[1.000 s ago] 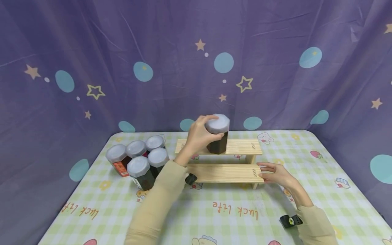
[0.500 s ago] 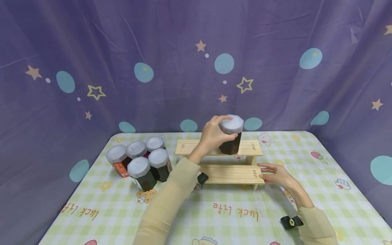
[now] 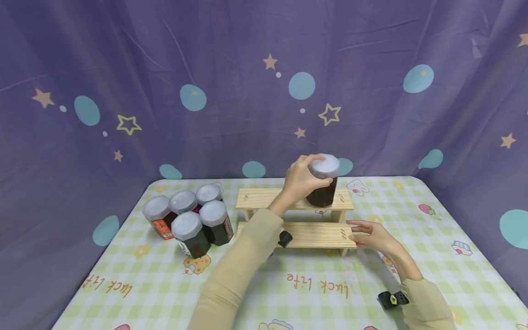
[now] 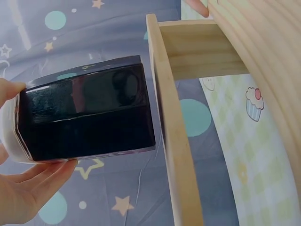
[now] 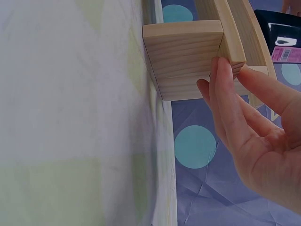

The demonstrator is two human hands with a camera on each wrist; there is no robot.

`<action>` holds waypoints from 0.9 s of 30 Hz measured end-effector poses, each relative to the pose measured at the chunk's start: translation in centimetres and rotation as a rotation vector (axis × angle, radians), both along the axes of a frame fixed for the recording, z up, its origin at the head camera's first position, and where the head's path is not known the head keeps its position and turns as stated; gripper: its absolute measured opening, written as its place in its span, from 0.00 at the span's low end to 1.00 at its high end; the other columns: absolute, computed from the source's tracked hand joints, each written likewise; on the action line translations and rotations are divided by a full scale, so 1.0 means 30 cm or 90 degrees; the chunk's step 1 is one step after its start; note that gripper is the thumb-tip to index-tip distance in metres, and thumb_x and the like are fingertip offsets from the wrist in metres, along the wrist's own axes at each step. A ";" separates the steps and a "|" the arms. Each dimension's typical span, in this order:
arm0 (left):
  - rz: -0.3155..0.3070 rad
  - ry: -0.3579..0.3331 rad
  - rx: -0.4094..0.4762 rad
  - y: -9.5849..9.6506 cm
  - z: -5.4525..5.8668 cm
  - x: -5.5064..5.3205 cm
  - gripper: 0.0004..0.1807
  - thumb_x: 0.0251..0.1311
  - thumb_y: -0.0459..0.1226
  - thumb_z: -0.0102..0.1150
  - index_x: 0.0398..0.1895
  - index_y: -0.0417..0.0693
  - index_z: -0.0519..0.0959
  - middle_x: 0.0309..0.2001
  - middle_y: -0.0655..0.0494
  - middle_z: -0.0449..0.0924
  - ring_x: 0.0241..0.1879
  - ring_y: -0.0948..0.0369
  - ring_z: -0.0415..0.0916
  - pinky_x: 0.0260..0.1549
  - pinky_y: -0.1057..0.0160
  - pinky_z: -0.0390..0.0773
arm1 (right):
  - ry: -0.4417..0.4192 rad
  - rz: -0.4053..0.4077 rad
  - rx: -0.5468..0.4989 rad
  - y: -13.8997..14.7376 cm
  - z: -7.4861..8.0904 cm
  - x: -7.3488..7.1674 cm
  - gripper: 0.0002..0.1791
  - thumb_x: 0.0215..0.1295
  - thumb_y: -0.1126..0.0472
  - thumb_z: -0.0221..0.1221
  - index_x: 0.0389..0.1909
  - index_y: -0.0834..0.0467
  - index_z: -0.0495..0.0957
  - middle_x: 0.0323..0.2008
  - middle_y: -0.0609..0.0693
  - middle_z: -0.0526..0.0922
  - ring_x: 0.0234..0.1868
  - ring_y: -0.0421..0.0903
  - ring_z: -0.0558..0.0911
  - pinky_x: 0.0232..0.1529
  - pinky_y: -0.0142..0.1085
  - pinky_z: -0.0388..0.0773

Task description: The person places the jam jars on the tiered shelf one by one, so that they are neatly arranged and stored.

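My left hand [image 3: 303, 178] grips a dark jar [image 3: 321, 195] by its whitish many-sided lid, thumb on the near side and fingers over the top. The jar is upright at the right part of the upper board of a two-tier wooden shelf [image 3: 264, 198]. In the left wrist view the base of the jar [image 4: 89, 113] is right at the board's surface. My right hand [image 3: 373, 236] holds the right end of the lower board [image 3: 313, 234]. In the right wrist view its fingers [image 5: 228, 101] lie along the board's underside, with the thumb on the other side.
Several similar lidded jars [image 3: 191, 233] stand grouped on the table left of the shelf; one has an orange label. A checked cloth [image 3: 313, 305] covers the table. A purple curtain [image 3: 231, 55] hangs behind it.
My left hand has carried the jar rightward along the upper board, from about its middle toward its right end. My right hand has stayed at the lower board's end.
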State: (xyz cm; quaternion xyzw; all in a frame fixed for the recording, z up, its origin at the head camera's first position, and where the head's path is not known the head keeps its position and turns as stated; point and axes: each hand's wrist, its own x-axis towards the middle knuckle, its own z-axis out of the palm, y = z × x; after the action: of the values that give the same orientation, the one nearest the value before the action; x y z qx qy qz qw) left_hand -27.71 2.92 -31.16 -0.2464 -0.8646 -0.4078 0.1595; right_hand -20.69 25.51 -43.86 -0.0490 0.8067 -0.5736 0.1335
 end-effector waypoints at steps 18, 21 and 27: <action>-0.002 -0.012 -0.008 0.040 -0.026 -0.020 0.29 0.40 0.47 0.68 0.50 0.57 0.74 0.48 0.52 0.72 0.42 0.58 0.71 0.38 0.61 0.69 | 0.001 0.005 0.000 -0.005 0.014 0.012 0.33 0.58 0.61 0.57 0.61 0.70 0.58 0.55 0.74 0.62 0.48 0.56 0.75 0.38 0.39 0.77; -0.015 -0.016 0.003 0.037 -0.031 -0.021 0.29 0.41 0.47 0.68 0.51 0.57 0.74 0.49 0.52 0.71 0.44 0.57 0.71 0.40 0.60 0.69 | 0.001 0.003 0.004 -0.005 0.015 0.011 0.33 0.58 0.60 0.57 0.61 0.70 0.58 0.55 0.74 0.62 0.46 0.55 0.76 0.38 0.39 0.77; -0.033 -0.020 0.026 0.029 -0.034 -0.016 0.28 0.42 0.46 0.68 0.51 0.55 0.74 0.51 0.52 0.70 0.48 0.57 0.70 0.43 0.62 0.70 | 0.003 0.002 0.000 -0.005 0.015 0.010 0.32 0.58 0.61 0.57 0.60 0.70 0.58 0.54 0.74 0.64 0.43 0.52 0.79 0.38 0.39 0.77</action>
State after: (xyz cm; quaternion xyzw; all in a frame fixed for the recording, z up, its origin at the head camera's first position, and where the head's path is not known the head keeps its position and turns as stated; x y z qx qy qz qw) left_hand -28.19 3.79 -32.17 -0.2593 -0.8516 -0.4335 0.1403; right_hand -20.41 25.35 -43.41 -0.0515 0.8071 -0.5730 0.1329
